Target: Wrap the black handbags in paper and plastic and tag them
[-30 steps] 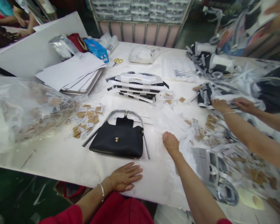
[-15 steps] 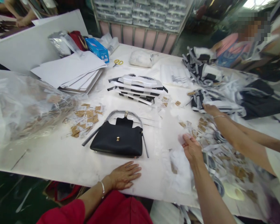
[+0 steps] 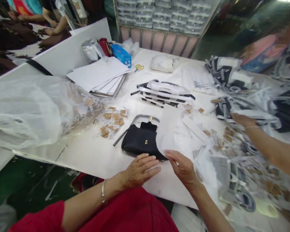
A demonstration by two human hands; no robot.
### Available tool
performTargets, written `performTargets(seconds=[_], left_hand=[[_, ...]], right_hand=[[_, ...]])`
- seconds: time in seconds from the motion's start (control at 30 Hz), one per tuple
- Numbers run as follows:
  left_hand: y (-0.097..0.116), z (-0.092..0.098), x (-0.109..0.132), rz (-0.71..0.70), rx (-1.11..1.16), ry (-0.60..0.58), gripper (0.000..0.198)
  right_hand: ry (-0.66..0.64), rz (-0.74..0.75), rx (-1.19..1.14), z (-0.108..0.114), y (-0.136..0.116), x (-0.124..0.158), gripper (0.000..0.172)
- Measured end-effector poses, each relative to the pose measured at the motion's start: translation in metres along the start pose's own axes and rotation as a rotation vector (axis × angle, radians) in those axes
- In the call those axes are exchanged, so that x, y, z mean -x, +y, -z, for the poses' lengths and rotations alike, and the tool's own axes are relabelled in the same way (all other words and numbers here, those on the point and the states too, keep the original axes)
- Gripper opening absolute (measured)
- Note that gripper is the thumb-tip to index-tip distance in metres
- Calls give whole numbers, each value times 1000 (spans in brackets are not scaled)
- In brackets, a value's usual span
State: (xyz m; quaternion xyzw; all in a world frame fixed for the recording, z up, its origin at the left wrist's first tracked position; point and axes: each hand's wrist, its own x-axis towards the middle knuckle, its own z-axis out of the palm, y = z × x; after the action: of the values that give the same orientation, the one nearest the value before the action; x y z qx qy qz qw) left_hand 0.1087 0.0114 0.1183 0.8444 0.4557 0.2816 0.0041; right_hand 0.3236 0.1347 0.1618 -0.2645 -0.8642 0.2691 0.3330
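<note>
A small black handbag (image 3: 141,141) with a gold clasp and a wrapped handle lies flat on the white table (image 3: 99,158) in front of me. My right hand (image 3: 182,167) pinches the near edge of a thin white sheet (image 3: 170,133), which partly covers the bag's right side. My left hand (image 3: 140,169) rests flat just before the bag, fingers stretched out and touching nothing else. I wear red sleeves and a silver bangle on the left wrist.
A co-worker's hand (image 3: 243,120) reaches into wrapped bags at the right. Stacked wrapped bags (image 3: 165,91), brown tags (image 3: 112,117), a paper stack (image 3: 100,75), a blue box (image 3: 120,54), yellow scissors (image 3: 139,67) and a large plastic bag (image 3: 31,109) surround me.
My right hand came back from the pile at the right, drawing a white sheet over the handbag's right side. My left hand slid forward toward the bag. The camera shifted left.
</note>
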Motion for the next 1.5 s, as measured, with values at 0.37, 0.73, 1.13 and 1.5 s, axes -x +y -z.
performTargets(seconds=[0.37, 0.73, 1.13, 1.5], left_hand=[[-95, 35, 7, 253, -271, -101, 31], [-120, 11, -13, 263, -42, -476, 48], [-127, -2, -55, 284, 69, -564, 10], [-164, 57, -49, 732, -216, -34, 15]], right_hand=[[-142, 137, 109, -28, -15, -1, 29], [-31, -664, 643, 59, 51, 50, 49], [-223, -605, 798, 31, 101, 7, 39], [-543, -373, 138, -68, 31, -83, 18]])
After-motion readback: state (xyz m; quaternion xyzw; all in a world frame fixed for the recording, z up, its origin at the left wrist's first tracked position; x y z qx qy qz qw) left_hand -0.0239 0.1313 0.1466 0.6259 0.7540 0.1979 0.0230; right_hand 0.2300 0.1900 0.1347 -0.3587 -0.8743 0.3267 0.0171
